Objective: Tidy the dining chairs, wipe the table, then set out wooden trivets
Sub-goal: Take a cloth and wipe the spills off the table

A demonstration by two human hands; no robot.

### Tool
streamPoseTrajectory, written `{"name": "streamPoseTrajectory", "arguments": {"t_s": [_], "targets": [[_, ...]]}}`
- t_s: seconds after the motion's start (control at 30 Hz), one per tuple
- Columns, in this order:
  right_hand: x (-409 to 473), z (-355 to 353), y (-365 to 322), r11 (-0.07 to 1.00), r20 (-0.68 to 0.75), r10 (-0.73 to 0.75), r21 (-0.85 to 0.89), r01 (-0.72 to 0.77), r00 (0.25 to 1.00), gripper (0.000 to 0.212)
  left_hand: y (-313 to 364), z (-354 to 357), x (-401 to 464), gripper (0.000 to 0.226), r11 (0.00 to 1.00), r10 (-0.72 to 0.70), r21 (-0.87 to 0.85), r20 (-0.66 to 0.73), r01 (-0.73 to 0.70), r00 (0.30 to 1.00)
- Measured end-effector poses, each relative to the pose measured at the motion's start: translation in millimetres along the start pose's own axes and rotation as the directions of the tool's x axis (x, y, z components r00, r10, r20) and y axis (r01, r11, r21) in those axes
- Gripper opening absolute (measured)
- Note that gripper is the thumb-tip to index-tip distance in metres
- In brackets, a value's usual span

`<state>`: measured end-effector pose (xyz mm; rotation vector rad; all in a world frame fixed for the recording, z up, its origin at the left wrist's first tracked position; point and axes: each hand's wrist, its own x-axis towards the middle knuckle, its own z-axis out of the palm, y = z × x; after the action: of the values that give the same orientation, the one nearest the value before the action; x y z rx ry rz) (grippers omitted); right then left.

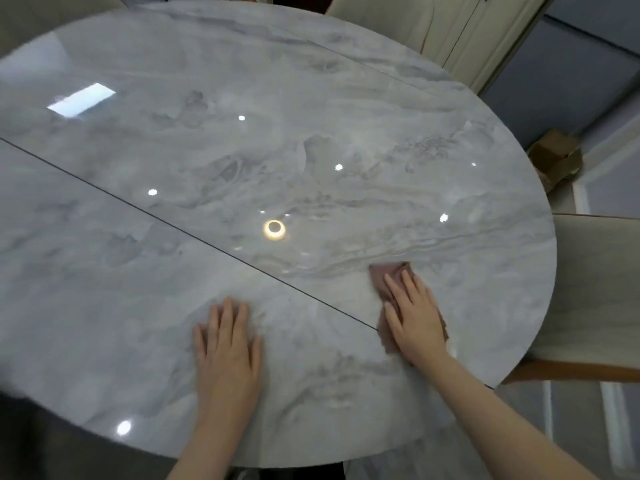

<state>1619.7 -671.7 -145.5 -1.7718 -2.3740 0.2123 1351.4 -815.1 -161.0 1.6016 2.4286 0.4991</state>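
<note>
A round, glossy grey marble table (pixel 263 140) fills the view, crossed by a dark seam from the left edge to the near right. My right hand (pixel 414 315) lies flat with straight fingers on a pinkish-brown cloth (pixel 389 271), pressing it onto the tabletop near the right rim. My left hand (pixel 227 344) rests palm down with its fingers spread on the bare marble near the front edge, holding nothing. No trivets are in view.
A beige upholstered chair (pixel 595 289) with a wooden frame stands tucked at the table's right side. Another beige chair (pixel 388 19) stands at the far side. A cream cabinet (pixel 485 36) is behind it, and a cardboard box (pixel 557 157) sits on the floor at right.
</note>
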Motion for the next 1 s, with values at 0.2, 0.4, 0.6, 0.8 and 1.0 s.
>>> {"name": "streamPoseTrajectory", "arguments": {"t_s": [0.2,0.4,0.6,0.8,1.0], "targets": [[46.7,44.1,-135.6,0.995,-0.05,-0.072,0.063,0.075,0.996,0.053,-16.0,-8.3,-20.5,0.069,0.992,-0.073,0.107,0.02,0.07,0.997],[-33.1,29.7,-116.7,0.853,0.145,-0.522,0.065,0.518,0.841,0.05,-15.3,-9.9,-20.0,0.067,0.99,-0.064,0.123,0.008,0.062,0.998],[-3.2,10.9,-45.2,0.996,0.054,-0.082,0.026,0.081,0.995,0.054,-12.9,-8.7,-20.7,0.068,0.989,-0.08,0.126,0.013,0.078,0.997],[-25.4,40.8,-151.3,0.962,0.01,-0.256,0.098,0.253,0.967,0.051,-13.3,-11.3,-20.0,0.068,0.995,-0.102,0.018,0.001,0.102,0.995],[-68.6,11.6,-57.6,0.87,0.144,-0.492,0.107,0.481,0.859,0.048,20.4,-9.6,-23.1,0.069,0.993,-0.1,-0.074,-0.056,0.095,0.993]]}}
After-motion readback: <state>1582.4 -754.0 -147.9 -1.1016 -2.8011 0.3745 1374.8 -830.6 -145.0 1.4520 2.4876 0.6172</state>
